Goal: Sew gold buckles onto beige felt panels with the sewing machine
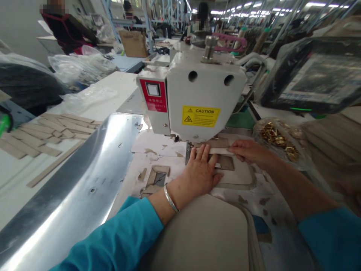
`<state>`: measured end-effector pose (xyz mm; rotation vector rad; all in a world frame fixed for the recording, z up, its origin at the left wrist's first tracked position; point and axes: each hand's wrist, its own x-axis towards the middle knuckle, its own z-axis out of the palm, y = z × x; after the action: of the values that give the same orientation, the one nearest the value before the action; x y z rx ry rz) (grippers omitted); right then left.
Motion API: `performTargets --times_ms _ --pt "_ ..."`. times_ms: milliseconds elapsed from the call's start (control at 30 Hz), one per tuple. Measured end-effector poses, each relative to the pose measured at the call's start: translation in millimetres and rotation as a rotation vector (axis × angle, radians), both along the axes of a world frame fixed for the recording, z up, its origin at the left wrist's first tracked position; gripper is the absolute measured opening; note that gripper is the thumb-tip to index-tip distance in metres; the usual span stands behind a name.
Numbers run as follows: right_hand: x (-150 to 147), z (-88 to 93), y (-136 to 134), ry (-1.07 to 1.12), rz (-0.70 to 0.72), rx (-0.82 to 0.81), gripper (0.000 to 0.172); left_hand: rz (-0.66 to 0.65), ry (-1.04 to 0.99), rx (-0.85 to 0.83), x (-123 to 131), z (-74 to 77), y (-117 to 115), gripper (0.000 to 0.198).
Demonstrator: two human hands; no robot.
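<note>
Head view: a left-hand grip (197,171), fingers spread, presses flat on a beige leather strip (217,151) lying on a rounded beige panel (235,177) beneath an industrial sewing machine (205,94). The strip's long axis runs crosswise from the presser foot (187,152) toward a right-hand grip (248,150), its fingers held together at the far end, any pinch unclear. The left hand sits nearer the foot, with a clear bag of brass fittings (279,141) beyond the right.

Beige panel (234,177) partly hidden under left hand (197,175); brass fittings (278,141) in bag (261,126) too small to identify
</note>
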<state>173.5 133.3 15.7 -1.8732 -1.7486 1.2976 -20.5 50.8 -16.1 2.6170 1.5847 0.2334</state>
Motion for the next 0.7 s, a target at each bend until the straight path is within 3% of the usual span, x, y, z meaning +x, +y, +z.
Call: performTargets --times_ms 200,367,700 --pt "1 4.6 1 -0.026 0.014 -0.080 0.025 0.028 0.007 -0.014 2 -2.7 2 0.081" --pt "4 7.8 8 -0.021 0.032 -0.204 0.024 0.031 -0.004 -0.031 2 -4.6 5 0.076" --pt "11 10.8 17 -0.147 0.113 -0.141 0.040 0.017 -0.033 -0.013 -1 -4.8 6 0.071"
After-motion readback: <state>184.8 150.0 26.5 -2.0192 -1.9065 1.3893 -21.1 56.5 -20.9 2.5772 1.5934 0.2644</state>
